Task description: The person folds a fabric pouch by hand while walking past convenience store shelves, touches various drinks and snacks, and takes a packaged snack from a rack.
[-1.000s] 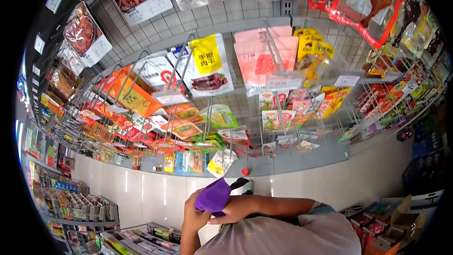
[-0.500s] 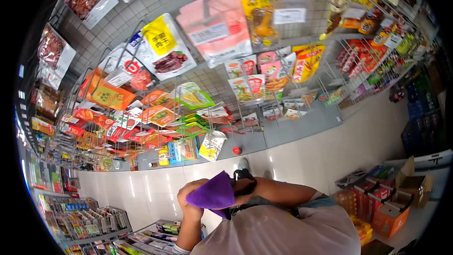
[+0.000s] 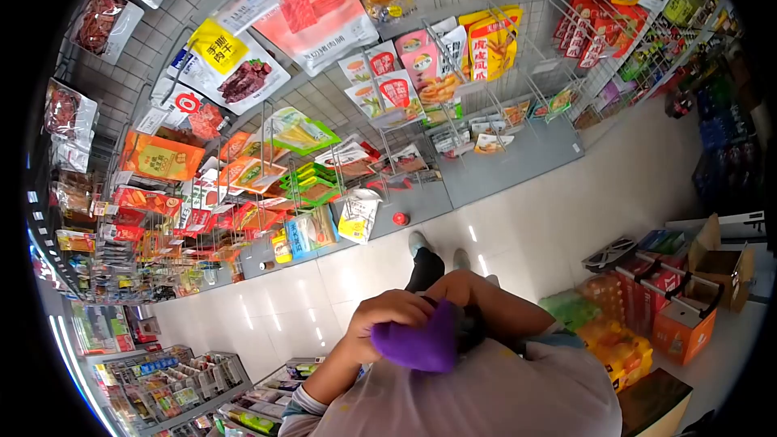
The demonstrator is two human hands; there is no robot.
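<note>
My left hand [image 3: 390,313] is closed around a purple cloth [image 3: 421,343], its fingers bent over the top. The cloth is bunched close to the front of my grey shirt. My right hand [image 3: 460,288] comes in from the right and meets the left one at the cloth's upper edge; its fingers are hidden. Between the cloth and my right forearm is something dark [image 3: 471,328], too shaded to make out.
Ahead, a wire rack carries many hanging snack bags [image 3: 312,12] above a grey base ledge [image 3: 518,166]. A red-capped item [image 3: 401,218] and a white-and-yellow pouch [image 3: 358,216] are on the ledge. Cartons [image 3: 684,328] stand at right, low shelves [image 3: 174,388] at lower left.
Both hands have moved right and nearer my body with the purple cloth, which now looks more bunched. The left hand has come over the cloth's top. My view has shifted relative to the rack.
</note>
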